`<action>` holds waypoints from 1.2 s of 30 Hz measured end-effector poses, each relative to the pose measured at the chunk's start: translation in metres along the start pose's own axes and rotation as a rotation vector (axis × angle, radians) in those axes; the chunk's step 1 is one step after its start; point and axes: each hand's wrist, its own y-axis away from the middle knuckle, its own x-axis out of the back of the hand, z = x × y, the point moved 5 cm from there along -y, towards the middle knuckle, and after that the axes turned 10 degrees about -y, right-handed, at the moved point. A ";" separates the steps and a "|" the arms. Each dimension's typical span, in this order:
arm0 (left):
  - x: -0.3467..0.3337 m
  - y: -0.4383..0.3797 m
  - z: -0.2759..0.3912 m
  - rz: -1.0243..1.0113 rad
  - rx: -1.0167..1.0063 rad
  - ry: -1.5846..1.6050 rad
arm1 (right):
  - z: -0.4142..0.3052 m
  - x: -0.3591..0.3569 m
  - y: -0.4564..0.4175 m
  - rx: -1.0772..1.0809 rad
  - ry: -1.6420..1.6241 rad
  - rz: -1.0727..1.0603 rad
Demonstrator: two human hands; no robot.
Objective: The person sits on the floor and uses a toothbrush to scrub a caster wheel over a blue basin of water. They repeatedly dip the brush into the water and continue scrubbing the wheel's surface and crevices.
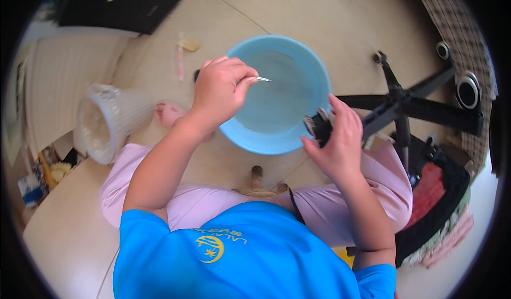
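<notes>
My left hand (223, 85) pinches a slim pointed metal tool (264, 79) between thumb and forefinger, its tip aimed right over the basin. A black end, perhaps the handle, shows behind the knuckles. Below is a round light-blue plastic basin (275, 150) that seems to hold cloudy water. My right hand (341, 139) has thumb and fingers spread around a black caster wheel (319, 126) at the basin's right rim. Whether it touches the wheel, I cannot tell. That caster appears to sit at the end of a leg of a tipped black office-chair base (401, 95).
A lined waste bin (109, 119) leans at the left. A pink-and-white stick (180, 61) and a yellowish piece (191, 45) lie on the floor. At the right are the chair's black-and-red seat part (429, 195) and a checked cloth (439, 11). A black board (119, 3) is at upper left.
</notes>
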 end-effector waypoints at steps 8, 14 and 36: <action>0.149 0.085 -0.129 0.128 0.307 -0.517 | -0.017 0.011 0.007 0.084 -0.002 0.090; 0.262 0.206 -0.235 0.271 0.874 -0.847 | -0.006 0.010 0.017 0.101 0.023 0.131; 0.156 0.111 -0.091 -0.023 0.258 -0.631 | 0.015 0.003 0.024 0.110 0.015 0.101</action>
